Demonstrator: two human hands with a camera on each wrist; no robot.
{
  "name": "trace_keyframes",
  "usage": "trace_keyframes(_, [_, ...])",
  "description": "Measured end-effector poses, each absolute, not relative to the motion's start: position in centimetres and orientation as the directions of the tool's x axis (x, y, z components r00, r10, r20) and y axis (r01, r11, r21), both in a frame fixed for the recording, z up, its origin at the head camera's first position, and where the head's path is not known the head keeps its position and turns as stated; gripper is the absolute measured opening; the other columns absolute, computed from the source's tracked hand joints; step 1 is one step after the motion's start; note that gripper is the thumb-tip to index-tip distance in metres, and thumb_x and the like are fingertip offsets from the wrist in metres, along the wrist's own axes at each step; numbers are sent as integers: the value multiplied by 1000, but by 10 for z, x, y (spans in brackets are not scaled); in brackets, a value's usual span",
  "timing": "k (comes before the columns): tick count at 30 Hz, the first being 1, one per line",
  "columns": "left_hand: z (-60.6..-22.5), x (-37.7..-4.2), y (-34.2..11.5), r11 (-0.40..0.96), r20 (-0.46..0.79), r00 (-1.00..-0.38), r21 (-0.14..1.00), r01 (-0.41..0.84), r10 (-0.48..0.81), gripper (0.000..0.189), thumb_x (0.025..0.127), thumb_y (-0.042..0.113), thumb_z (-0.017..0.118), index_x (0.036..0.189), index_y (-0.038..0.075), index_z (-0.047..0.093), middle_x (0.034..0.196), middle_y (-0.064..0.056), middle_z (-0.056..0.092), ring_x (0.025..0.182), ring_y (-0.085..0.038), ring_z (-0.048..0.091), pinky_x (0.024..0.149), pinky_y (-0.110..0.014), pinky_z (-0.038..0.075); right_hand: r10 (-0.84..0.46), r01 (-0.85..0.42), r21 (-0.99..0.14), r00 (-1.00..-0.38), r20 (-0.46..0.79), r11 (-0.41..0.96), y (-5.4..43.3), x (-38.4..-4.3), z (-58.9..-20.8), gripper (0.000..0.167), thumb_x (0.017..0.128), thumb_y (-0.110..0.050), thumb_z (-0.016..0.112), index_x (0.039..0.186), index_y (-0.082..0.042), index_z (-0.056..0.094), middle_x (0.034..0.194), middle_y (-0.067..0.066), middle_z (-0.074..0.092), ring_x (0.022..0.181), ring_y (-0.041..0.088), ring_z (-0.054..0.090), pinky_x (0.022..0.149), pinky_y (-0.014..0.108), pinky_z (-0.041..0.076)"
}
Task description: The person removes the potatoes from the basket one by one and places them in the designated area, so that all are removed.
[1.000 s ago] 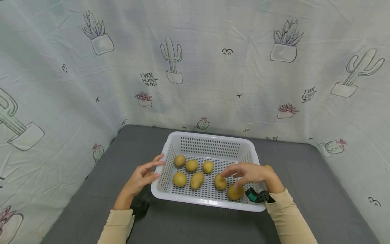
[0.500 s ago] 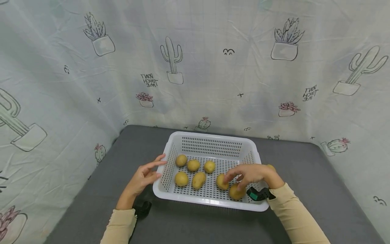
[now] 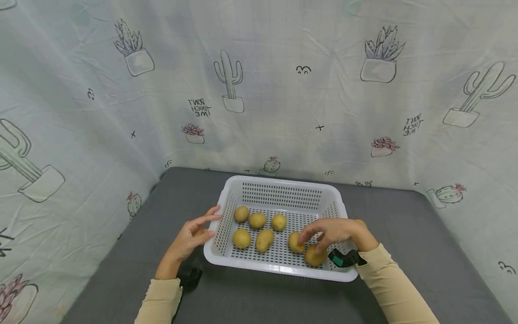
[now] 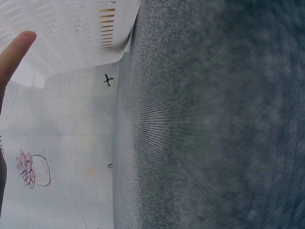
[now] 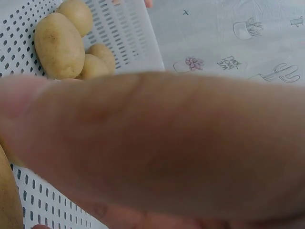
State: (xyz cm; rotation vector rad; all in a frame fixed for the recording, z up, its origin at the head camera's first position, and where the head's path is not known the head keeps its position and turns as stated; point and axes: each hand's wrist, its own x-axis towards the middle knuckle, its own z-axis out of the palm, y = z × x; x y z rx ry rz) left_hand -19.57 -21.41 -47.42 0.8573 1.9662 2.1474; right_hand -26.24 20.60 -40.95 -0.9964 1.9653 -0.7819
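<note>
A white perforated plastic basket (image 3: 279,269) stands on the grey table, with several potatoes spread over its floor. Fingers of my left hand (image 3: 189,238) rest against its left rim, loosely bent. My right hand (image 3: 333,231) reaches over the basket's right side, fingers loosely bent downward. Its fingertips touch or nearly touch one potato (image 3: 294,243), and the thumb is at another potato (image 3: 314,257) near the front wall. The thumb fills much of the right wrist view, hiding the other fingers; beyond it lies a large oval potato (image 5: 59,45).
A yellowish rounded thing (image 3: 360,222) shows partly behind the right wrist. Grey cloth covers the table (image 3: 259,301). A pale curtain (image 3: 267,90) with cactus drawings hangs at the back and sides. Each wrist wears a black strap.
The right hand has lowered slightly, its fingertips and thumb closer to the two right potatoes. The left hand stays on the rim. The whole head view has shifted slightly.
</note>
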Motion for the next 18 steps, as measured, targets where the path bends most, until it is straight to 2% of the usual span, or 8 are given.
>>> trace_keyframes(5, [-475,-196,-215,-181,338,-827,941,286,450,44,93,-5,52,132,-19,37,158,-18,14,107,-28,63,81,-31,53,-845,-360,-784,-388,-368,506,206,-262,-409,40,83,-9,69,123,-6,60,125,10,61,122,28,51,98,57,40])
trace_keyframes(18, [-474,-196,-214,-150,334,-835,943,298,437,44,92,-6,53,131,-21,38,155,-26,11,112,-28,61,84,-29,52,-801,-332,-750,-423,-423,572,203,-261,-404,39,79,0,69,116,-10,64,118,5,63,116,23,53,96,55,41])
